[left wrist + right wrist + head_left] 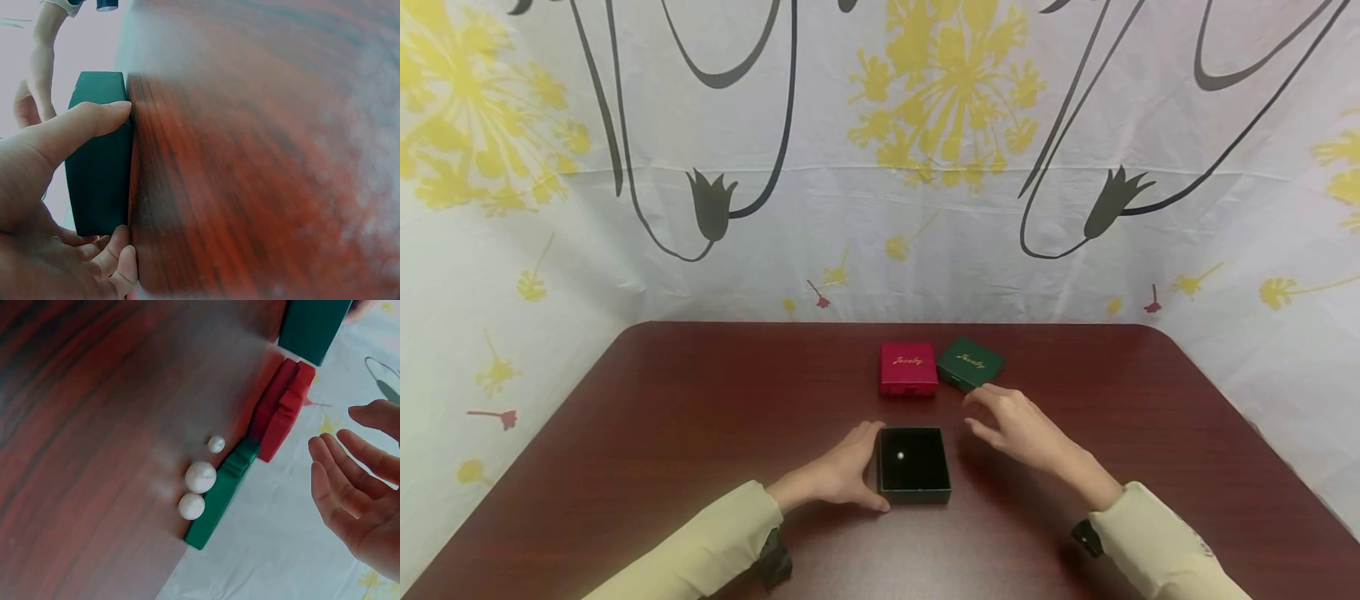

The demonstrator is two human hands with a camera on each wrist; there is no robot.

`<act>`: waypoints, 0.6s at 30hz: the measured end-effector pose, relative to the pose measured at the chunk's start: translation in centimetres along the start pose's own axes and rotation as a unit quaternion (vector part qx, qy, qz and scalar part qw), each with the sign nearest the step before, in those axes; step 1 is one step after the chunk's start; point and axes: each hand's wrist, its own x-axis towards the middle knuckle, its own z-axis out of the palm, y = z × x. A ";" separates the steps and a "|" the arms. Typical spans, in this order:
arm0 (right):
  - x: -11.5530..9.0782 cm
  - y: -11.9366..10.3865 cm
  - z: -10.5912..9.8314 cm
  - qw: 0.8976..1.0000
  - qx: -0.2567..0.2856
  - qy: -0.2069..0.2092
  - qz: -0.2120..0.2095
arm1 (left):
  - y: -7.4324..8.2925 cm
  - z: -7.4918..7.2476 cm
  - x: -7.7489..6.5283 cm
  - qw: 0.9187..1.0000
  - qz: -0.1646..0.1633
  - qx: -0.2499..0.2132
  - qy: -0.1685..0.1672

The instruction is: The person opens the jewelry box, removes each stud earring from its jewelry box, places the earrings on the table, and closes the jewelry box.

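A lidless-looking dark green jewelry box with a black interior sits on the table, and a small white bead lies inside it. My left hand grips this box from its left side; in the left wrist view the thumb lies on the box's wall and fingers reach its far end. Raised to the right of the box, my right hand holds nothing, its fingers loosely bent. The right wrist view has two larger white beads and a smaller white bead beside a closed green jewelry box.
At the back of the table, a closed red jewelry box stands next to the closed green one, which is turned at an angle. A white patterned cloth hangs behind the table. Dark devices are strapped to both wrists.
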 end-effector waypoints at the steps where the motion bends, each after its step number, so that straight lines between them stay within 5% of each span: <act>1: 0.1 -0.1 0.1 1.000 0.006 0.002 -0.001 | 0.0 0.0 0.0 1.000 0.000 0.000 0.000; 18: 1.0 -2.4 1.7 0.999 0.024 -0.009 -0.038 | -0.2 0.0 0.1 1.000 0.004 -0.005 -0.001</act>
